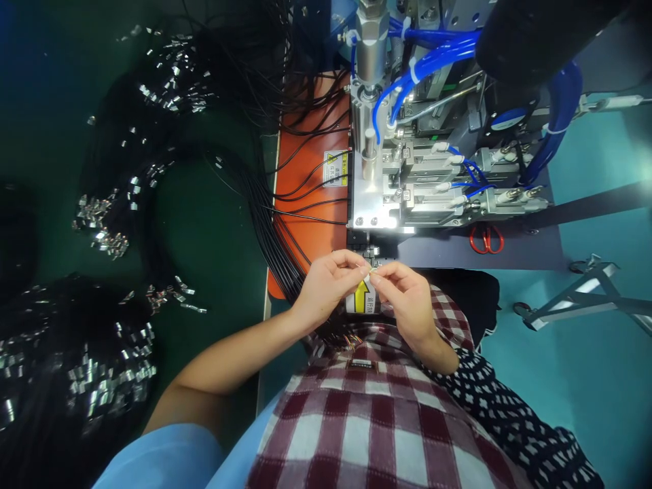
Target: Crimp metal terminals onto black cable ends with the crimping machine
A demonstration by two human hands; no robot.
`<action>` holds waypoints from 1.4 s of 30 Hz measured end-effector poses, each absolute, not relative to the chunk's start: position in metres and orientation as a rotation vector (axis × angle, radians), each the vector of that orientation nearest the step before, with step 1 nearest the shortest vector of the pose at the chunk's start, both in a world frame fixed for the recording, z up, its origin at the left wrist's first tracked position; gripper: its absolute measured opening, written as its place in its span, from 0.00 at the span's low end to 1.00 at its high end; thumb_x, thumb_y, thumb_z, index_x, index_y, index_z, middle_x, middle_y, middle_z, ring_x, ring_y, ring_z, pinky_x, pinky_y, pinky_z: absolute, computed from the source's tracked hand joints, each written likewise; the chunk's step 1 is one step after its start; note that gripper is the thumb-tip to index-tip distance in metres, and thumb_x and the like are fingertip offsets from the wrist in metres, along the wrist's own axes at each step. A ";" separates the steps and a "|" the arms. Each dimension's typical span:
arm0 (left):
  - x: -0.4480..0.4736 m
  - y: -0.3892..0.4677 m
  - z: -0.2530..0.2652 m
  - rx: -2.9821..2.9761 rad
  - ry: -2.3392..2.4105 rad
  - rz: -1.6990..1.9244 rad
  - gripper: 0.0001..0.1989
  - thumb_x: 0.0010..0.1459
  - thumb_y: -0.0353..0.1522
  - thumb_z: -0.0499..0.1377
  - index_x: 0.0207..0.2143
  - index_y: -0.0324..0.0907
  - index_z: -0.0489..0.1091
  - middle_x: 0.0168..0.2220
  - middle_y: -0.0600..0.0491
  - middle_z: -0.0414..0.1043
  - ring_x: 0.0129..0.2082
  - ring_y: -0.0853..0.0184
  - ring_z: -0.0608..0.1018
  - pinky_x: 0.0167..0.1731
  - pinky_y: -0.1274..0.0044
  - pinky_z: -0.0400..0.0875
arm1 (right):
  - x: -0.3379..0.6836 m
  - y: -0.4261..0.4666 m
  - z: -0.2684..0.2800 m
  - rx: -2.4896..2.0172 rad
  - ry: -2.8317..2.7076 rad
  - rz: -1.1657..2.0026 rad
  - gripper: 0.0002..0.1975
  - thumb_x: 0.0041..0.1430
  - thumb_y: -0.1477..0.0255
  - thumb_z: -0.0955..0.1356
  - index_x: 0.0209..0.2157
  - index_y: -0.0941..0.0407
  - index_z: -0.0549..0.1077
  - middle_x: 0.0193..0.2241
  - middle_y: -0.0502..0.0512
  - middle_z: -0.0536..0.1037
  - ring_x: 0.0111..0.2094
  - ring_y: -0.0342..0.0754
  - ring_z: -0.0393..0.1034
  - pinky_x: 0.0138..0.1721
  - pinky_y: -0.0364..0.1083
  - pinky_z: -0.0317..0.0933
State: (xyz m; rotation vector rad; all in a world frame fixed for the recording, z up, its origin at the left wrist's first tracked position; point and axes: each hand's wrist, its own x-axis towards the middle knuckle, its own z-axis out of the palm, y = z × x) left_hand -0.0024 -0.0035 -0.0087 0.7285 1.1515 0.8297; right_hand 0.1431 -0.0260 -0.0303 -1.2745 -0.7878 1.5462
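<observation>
My left hand (329,285) and my right hand (406,297) meet in front of the machine's near end, both closed in a pinch. Thin pale wire ends (373,271) show between the fingertips; most of them is hidden by the fingers. Below my left wrist passes a thick bundle of black cables (278,255), with several coloured wire ends (351,341) lying against the checked apron (346,387). Beneath the hands is a white label with a yellow arrow (360,297). Just beyond the fingertips sits a small metal fixture (374,251) on the machine's track.
A metal machine (377,197) with blue air hoses (448,54) stands ahead, black cables feeding into its left side over an orange plate (305,163). Red-handled scissors (486,239) lie at right. Heaps of cables with shiny metal ends (109,370) cover the dark green surface at left.
</observation>
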 end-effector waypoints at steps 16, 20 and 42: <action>-0.002 -0.005 -0.006 0.728 1.137 0.825 0.11 0.56 0.36 0.66 0.31 0.37 0.69 0.16 0.64 0.54 0.16 0.80 0.55 0.17 0.84 0.46 | 0.150 -0.027 -0.033 -1.311 -1.167 1.208 0.01 0.57 0.73 0.71 0.32 0.55 0.77 0.26 0.48 0.76 0.25 0.40 0.65 0.28 0.42 0.61; -0.003 -0.005 -0.007 0.727 1.135 0.824 0.11 0.56 0.36 0.66 0.31 0.37 0.70 0.15 0.64 0.54 0.16 0.80 0.55 0.17 0.84 0.46 | 0.151 -0.027 -0.034 -1.316 -1.256 1.107 0.03 0.57 0.72 0.72 0.35 0.54 0.78 0.28 0.48 0.77 0.26 0.40 0.67 0.28 0.42 0.62; -0.005 -0.001 -0.012 0.914 1.034 0.838 0.11 0.55 0.36 0.66 0.32 0.39 0.70 0.21 0.61 0.63 0.13 0.80 0.62 0.13 0.84 0.53 | 0.158 -0.015 -0.035 -1.229 -1.156 1.452 0.07 0.61 0.70 0.68 0.28 0.55 0.70 0.23 0.46 0.67 0.23 0.40 0.58 0.25 0.42 0.54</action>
